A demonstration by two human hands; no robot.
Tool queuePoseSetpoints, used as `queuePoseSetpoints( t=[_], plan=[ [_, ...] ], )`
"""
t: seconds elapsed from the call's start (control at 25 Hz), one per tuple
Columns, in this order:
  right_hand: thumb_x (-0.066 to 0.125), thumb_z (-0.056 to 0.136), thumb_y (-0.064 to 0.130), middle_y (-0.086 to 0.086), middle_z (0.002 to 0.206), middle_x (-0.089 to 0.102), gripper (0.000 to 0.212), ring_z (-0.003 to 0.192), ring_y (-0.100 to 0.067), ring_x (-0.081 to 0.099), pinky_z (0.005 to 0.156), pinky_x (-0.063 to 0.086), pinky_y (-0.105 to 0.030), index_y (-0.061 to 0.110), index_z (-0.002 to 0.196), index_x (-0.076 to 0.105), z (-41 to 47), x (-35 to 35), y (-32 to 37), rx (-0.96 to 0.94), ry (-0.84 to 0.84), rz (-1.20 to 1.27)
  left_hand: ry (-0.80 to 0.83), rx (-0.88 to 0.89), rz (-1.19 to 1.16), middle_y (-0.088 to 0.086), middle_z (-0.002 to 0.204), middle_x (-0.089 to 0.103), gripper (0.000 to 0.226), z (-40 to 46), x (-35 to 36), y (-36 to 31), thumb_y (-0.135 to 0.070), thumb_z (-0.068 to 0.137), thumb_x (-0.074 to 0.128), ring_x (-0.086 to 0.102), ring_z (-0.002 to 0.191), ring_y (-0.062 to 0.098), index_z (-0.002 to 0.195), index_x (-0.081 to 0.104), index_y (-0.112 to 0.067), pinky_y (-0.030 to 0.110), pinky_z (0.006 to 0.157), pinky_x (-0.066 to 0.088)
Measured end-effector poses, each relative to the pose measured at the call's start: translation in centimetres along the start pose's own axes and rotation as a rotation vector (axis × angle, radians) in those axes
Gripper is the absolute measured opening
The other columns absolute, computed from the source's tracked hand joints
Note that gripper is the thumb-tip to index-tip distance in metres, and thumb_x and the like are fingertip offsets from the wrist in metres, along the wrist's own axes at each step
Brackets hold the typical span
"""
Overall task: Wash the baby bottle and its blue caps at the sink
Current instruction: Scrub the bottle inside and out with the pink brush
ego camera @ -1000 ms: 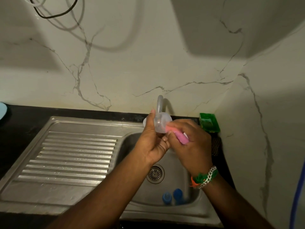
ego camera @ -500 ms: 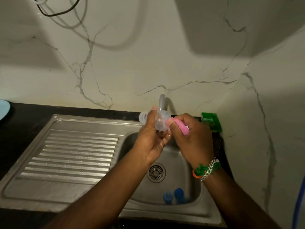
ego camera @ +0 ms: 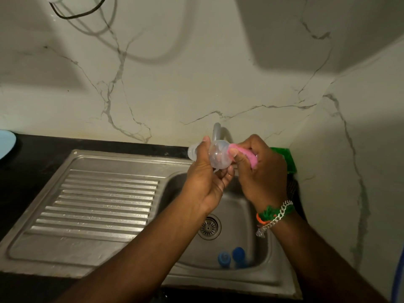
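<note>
The left hand (ego camera: pixel 207 182) is wrapped around a clear, rounded plastic baby bottle (ego camera: pixel 215 155), held sideways above the sink basin with its threaded neck poking out to the left past the thumb. The right hand (ego camera: pixel 260 171) is closed on a pink sponge-like scrubber (ego camera: pixel 244 155), whose tip meets the bottle's wide right end; whether it reaches inside is hard to tell in the dim light. The two hands are close together, fingers nearly touching under the bottle. A silver chain bracelet with green and orange thread (ego camera: pixel 275 217) sits on the right wrist.

Just behind the bottle a grey curved tap spout (ego camera: pixel 216 132) rises against the white marbled wall (ego camera: pixel 196 84). Below, the stainless steel sink (ego camera: pixel 251 278) is mostly bare around its round drain strainer (ego camera: pixel 208 227), and two small blue caps (ego camera: pixel 231 256) lie side by side close to the near wall. The ribbed steel draining board (ego camera: pixel 98 204) to the left is bare. A green plastic holder (ego camera: pixel 286 158) sits in the back right corner, tight against the side wall. A pale blue plate edge (ego camera: pixel 6 145) shows on the dark counter at far left.
</note>
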State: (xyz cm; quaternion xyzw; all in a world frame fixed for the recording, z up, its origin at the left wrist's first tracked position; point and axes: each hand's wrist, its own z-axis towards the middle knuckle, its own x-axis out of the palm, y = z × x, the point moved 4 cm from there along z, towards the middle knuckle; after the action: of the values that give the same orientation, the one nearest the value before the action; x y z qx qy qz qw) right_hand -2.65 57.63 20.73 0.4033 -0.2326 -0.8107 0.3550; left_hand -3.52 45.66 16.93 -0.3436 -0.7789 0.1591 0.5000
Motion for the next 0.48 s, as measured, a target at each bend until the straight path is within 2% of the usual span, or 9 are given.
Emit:
queuePoseSetpoints(
  t=[0.04, 0.16, 0.2, 0.28, 0.32, 0.44, 0.48],
  plan=[
    [0.065, 0.094, 0.035, 0.018, 0.072, 0.064, 0.014, 0.066, -0.001, 0.062, 0.053, 0.052, -0.031, 0.034, 0.086, 0.054, -0.4, 0.0, 0.1, -0.011, 0.017, 0.001, -0.003, 0.003, 0.002, 0.023, 0.127, 0.068, 0.065, 0.0, 0.0, -0.1, -0.054, 0.093, 0.063, 0.069, 0.096, 0.025, 0.136, 0.058, -0.007, 0.033, 0.084, 0.06],
    [0.062, 0.094, 0.038, 0.024, 0.072, 0.059, 0.011, 0.068, 0.004, 0.061, 0.054, 0.047, -0.018, 0.041, 0.089, 0.053, -0.4, 0.2, 1.2, -0.098, 0.042, -0.003, -0.005, -0.02, 0.056, 0.024, 0.132, 0.066, 0.068, -0.2, 0.0, 0.3, -0.058, 0.092, 0.06, 0.067, 0.104, 0.028, 0.136, 0.06, -0.006, 0.044, 0.103, 0.053],
    [0.062, 0.094, 0.038, 0.023, 0.073, 0.061, 0.009, 0.069, 0.003, 0.062, 0.054, 0.05, -0.021, 0.038, 0.089, 0.054, 0.0, 0.1, 1.0, -0.071, 0.015, -0.008, -0.001, -0.024, 0.049, 0.023, 0.133, 0.066, 0.07, -0.3, 0.0, 0.5, -0.06, 0.09, 0.06, 0.067, 0.104, 0.027, 0.137, 0.06, -0.007, 0.042, 0.102, 0.054],
    [0.063, 0.095, 0.039, 0.016, 0.075, 0.066, 0.012, 0.069, -0.001, 0.064, 0.055, 0.054, -0.033, 0.03, 0.089, 0.058, 0.3, -0.2, 0.1, 0.02, -0.009, 0.008, 0.02, -0.018, 0.021, 0.019, 0.132, 0.067, 0.072, 0.0, -0.2, 0.4, -0.061, 0.087, 0.063, 0.066, 0.095, 0.021, 0.138, 0.059, -0.009, 0.031, 0.083, 0.059],
    [0.064, 0.095, 0.04, 0.016, 0.075, 0.066, 0.013, 0.069, -0.001, 0.064, 0.055, 0.054, -0.034, 0.03, 0.088, 0.059, 0.0, -0.2, -0.1, 0.029, 0.012, 0.022, 0.026, -0.011, 0.027, 0.018, 0.127, 0.068, 0.073, 0.2, -0.4, 0.2, -0.061, 0.087, 0.063, 0.065, 0.093, 0.02, 0.138, 0.059, -0.01, 0.029, 0.08, 0.057],
    [0.063, 0.096, 0.042, 0.024, 0.079, 0.064, 0.008, 0.074, 0.003, 0.064, 0.057, 0.051, -0.019, 0.04, 0.091, 0.056, -0.5, 0.5, 1.3, -0.054, 0.071, 0.066, 0.03, -0.021, 0.082, 0.017, 0.118, 0.064, 0.076, 0.8, -0.5, 0.2, -0.062, 0.086, 0.063, 0.059, 0.1, 0.026, 0.139, 0.059, -0.007, 0.042, 0.106, 0.047],
    [0.062, 0.096, 0.043, 0.023, 0.082, 0.065, 0.006, 0.076, 0.003, 0.065, 0.058, 0.052, -0.02, 0.041, 0.092, 0.057, 0.1, 0.5, 1.1, -0.033, 0.031, 0.057, 0.037, -0.03, 0.067, 0.016, 0.118, 0.063, 0.075, 0.9, -0.5, 0.5, -0.059, 0.086, 0.066, 0.058, 0.096, 0.025, 0.139, 0.059, -0.007, 0.04, 0.103, 0.047]
  ],
)
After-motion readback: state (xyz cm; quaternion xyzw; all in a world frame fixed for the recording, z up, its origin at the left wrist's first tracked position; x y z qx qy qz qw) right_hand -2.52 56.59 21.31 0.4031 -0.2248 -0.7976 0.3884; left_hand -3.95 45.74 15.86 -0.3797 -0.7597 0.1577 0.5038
